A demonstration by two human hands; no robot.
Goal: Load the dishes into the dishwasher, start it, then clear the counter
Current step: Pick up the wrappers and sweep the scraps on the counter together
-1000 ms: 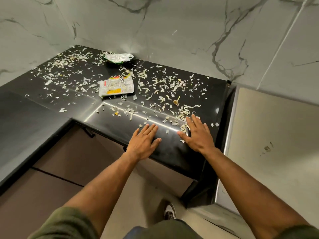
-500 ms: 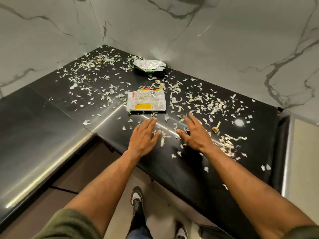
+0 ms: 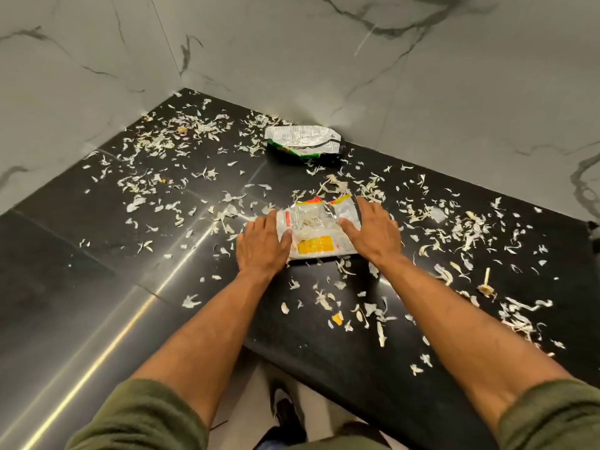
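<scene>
**Desk:** Which step are you on?

**Me:** The last one, I'd say: clearing the counter (image 3: 97, 254). Nothing of the loading part is in my view, so I can't vouch for it.

**Desk:** What are your hands holding?

**Me:** Nothing is gripped. My left hand (image 3: 263, 246) lies flat, fingers straight, on the left edge of the flat packet (image 3: 316, 228), with the thumb on the film. My right hand (image 3: 373, 235) lies flat over the packet's right edge. The packet sits mid-counter between them. Pale bits show on or inside it, and I can't tell which.

**Desk:** And the rest of the mess?

**Me:** Peel scraps (image 3: 454, 228) are strewn across the black top, thickest on the right. A second wrapper (image 3: 302, 141), green and silver and crumpled, lies farther back near the marble wall (image 3: 422, 92).

**Desk:** Next move?

**Me:** My guess is to pinch the packet by both sides and lift it level so nothing spills, then fetch the far wrapper. The loose peel needs sweeping into a heap. It looks light and would scatter if I rushed.
</scene>
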